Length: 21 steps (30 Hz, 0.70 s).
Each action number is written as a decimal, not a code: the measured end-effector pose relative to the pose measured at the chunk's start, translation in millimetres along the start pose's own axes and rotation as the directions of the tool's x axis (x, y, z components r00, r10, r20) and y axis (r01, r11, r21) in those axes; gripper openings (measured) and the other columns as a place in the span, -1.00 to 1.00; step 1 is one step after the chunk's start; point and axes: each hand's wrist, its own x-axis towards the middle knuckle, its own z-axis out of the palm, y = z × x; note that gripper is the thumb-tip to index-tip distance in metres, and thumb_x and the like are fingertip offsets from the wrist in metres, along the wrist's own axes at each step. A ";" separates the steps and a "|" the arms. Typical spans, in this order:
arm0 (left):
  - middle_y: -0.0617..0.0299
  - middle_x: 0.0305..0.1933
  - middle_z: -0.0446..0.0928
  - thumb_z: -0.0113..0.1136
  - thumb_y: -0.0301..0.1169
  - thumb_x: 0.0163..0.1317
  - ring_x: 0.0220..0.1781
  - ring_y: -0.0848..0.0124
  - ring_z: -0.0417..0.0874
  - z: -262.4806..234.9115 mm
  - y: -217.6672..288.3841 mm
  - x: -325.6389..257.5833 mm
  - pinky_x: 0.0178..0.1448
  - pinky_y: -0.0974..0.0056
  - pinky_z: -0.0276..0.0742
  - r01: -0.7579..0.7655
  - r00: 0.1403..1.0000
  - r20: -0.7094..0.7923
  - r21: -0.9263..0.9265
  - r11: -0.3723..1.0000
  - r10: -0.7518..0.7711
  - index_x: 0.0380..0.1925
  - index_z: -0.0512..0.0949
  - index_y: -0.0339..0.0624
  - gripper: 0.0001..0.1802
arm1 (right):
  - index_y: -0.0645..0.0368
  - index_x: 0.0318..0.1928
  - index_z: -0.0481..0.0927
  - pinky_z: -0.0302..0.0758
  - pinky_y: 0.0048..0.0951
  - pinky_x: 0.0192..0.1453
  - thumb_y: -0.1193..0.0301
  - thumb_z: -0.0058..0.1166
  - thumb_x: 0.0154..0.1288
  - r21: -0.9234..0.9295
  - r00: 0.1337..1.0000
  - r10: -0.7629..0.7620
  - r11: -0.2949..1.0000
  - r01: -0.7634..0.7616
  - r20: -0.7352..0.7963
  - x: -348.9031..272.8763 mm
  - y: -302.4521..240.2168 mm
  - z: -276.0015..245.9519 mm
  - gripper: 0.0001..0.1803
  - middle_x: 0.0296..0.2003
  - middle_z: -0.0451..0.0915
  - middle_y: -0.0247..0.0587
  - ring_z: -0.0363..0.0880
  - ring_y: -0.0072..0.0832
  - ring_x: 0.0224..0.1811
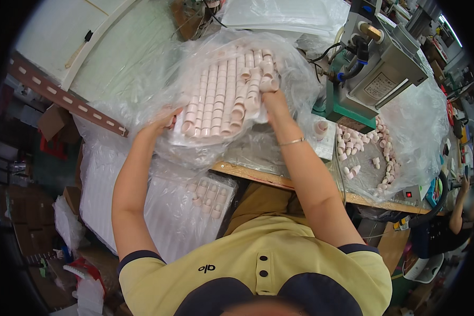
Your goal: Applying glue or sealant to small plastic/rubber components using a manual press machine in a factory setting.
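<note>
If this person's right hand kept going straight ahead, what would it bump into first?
Probably the pale pink cylinder just beyond the right hand, beside the rows of similar pieces. They may already be touching; depth is unclear from this view.

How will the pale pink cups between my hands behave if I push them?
The cups would probably roll, being round-sided and mostly lying sideways, though the packed rows may hold each other in place. Their hollow open ends suggest they're light.
</note>
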 end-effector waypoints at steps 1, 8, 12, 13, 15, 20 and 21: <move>0.39 -0.63 0.37 0.31 -0.14 0.10 -0.67 0.57 0.30 7.4 0.9 5.9 -0.62 0.41 0.16 0.012 0.999 0.031 -0.109 0.994 -0.008 -0.41 0.49 -0.04 -0.73 | 0.31 0.07 0.41 0.55 -0.33 -0.01 0.52 -0.18 0.32 -0.077 0.999 0.001 0.997 -0.004 -0.039 12.6 0.1 -9.6 -0.68 -0.06 0.52 -0.10 0.54 -0.33 -0.05; 0.45 -0.61 0.38 0.32 -0.21 0.11 -0.64 0.59 0.36 49.6 -7.7 5.7 -0.58 0.45 0.31 0.123 0.989 0.122 -0.366 0.922 -0.084 -0.40 0.49 0.01 -0.78 | 0.22 0.16 0.31 0.44 -0.20 0.12 0.36 -0.06 0.34 0.432 0.995 0.055 0.902 -0.016 -0.078 2.3 17.3 -40.7 -0.58 0.05 0.45 -0.14 0.46 -0.22 0.06; 0.37 -0.52 0.47 0.32 -0.30 0.12 -0.52 0.52 0.51 40.1 -33.6 23.0 -0.47 0.37 0.51 0.139 0.984 0.171 -0.511 0.848 -0.058 -0.36 0.51 -0.09 -0.80 | 0.17 0.25 0.23 0.25 -0.08 0.31 0.11 -0.15 0.41 0.628 1.000 0.002 0.778 -0.020 0.029 -60.8 30.0 -35.6 -0.46 0.15 0.40 -0.21 0.33 -0.23 0.23; 0.31 -0.45 0.51 0.31 -0.35 0.13 -0.45 0.47 0.56 38.2 -40.5 32.1 -0.37 0.31 0.58 0.134 0.982 0.187 -0.619 0.774 -0.020 -0.31 0.51 -0.15 -0.80 | 0.17 0.25 0.23 0.25 -0.08 0.31 0.11 -0.15 0.41 0.630 1.000 0.004 0.777 -0.019 0.026 -70.9 34.4 -33.4 -0.46 0.15 0.40 -0.21 0.33 -0.23 0.23; 0.25 -0.39 0.55 0.29 -0.40 0.13 -0.38 0.42 0.61 39.0 -38.7 32.5 -0.27 0.26 0.65 0.139 0.978 0.206 -0.713 0.688 0.016 -0.25 0.52 -0.21 -0.78 | 0.21 0.22 0.23 0.40 -0.05 0.18 0.19 -0.12 0.41 0.354 0.981 0.178 0.915 -0.193 0.073 -83.9 43.3 -28.1 -0.50 0.11 0.42 -0.22 0.39 -0.25 0.19; 0.12 -0.21 0.60 0.27 -0.44 0.12 -0.21 0.26 0.66 15.2 -21.5 37.5 -0.08 0.11 0.66 0.123 0.989 0.151 -0.794 0.595 -0.004 -0.14 0.51 -0.30 -0.69 | 0.23 0.16 0.29 0.58 -0.16 -0.09 0.34 -0.09 0.39 0.223 0.969 0.243 0.943 -0.247 0.045 -62.8 62.7 -17.7 -0.60 0.01 0.47 -0.18 0.53 -0.30 0.00; 0.11 -0.18 0.60 0.27 -0.44 0.12 -0.17 0.23 0.67 13.7 -19.6 36.3 -0.05 0.08 0.65 0.158 0.982 0.187 -0.818 0.553 -0.004 -0.14 0.51 -0.31 -0.69 | 0.23 0.14 0.30 0.61 -0.22 -0.16 0.38 -0.08 0.39 0.264 0.969 0.244 0.933 -0.246 0.040 -57.2 61.0 -15.8 -0.63 -0.03 0.49 -0.17 0.57 -0.31 -0.06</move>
